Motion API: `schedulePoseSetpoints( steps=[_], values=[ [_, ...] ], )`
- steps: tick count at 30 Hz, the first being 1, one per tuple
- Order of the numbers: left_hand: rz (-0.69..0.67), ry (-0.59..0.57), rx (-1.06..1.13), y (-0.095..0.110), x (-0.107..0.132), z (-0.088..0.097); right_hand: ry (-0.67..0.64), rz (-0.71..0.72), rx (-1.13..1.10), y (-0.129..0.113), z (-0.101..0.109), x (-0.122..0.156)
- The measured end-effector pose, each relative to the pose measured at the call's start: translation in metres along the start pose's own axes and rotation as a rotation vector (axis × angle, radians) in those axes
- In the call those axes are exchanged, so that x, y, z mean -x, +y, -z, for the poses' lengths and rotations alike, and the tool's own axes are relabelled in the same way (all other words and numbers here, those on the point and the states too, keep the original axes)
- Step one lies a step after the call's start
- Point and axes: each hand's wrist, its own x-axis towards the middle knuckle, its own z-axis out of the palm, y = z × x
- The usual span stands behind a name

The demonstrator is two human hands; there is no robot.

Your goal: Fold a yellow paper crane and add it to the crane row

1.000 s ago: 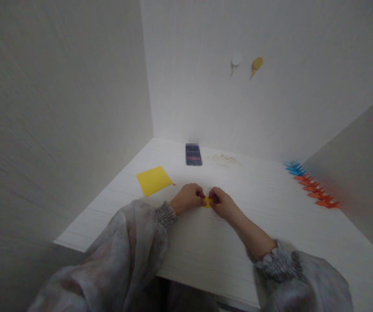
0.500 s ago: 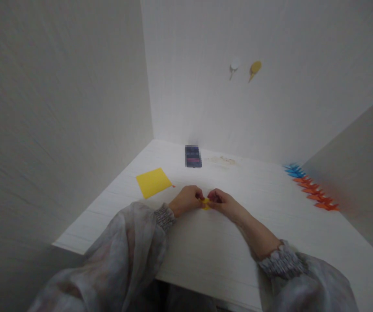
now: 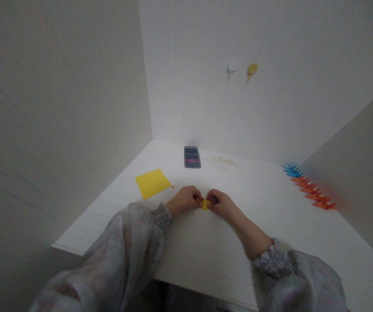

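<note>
Between my hands, over the middle of the white table, is a small folded piece of yellow paper (image 3: pixel 205 204). My left hand (image 3: pixel 188 198) pinches its left side, and my right hand (image 3: pixel 219 202) pinches the right side. Fingers cover part of the paper, so its exact folded shape cannot be made out. To the left of my left hand lies a flat stack or sheet of yellow paper (image 3: pixel 153 183). A tiny orange-red scrap (image 3: pixel 172 186) sits at that paper's right corner.
Folded blue paper figures (image 3: pixel 292 170) and orange ones (image 3: pixel 314 193) stand in a row along the right wall. A dark pixelated object (image 3: pixel 192 157) rests near the back wall. A white hook (image 3: pixel 231 67) and a yellow hook (image 3: pixel 252 69) are on that wall.
The yellow piece shows a little more between my fingertips, and my hands have shifted very slightly. The view has moved a touch; everything else lies as before.
</note>
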Motion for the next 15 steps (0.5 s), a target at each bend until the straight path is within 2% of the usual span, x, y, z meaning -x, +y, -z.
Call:
schedulePoseSetpoints(
  steps=[5, 11, 13, 15],
  values=[
    [-0.002, -0.049, -0.011, 0.004, 0.001, 0.005, -0.032, 0.013, -0.038, 0.003, 0.003, 0.000],
    [-0.079, -0.069, -0.023, -0.001, 0.001, 0.005, -0.065, 0.091, -0.133, 0.005, 0.012, 0.009],
    [-0.147, -0.068, -0.018, -0.003, 0.001, 0.004, 0.008, 0.092, -0.174, 0.007, 0.011, 0.012],
    [-0.241, -0.088, -0.010, -0.004, 0.002, 0.004, 0.103, 0.116, -0.095, 0.005, 0.008, 0.015]
  ],
)
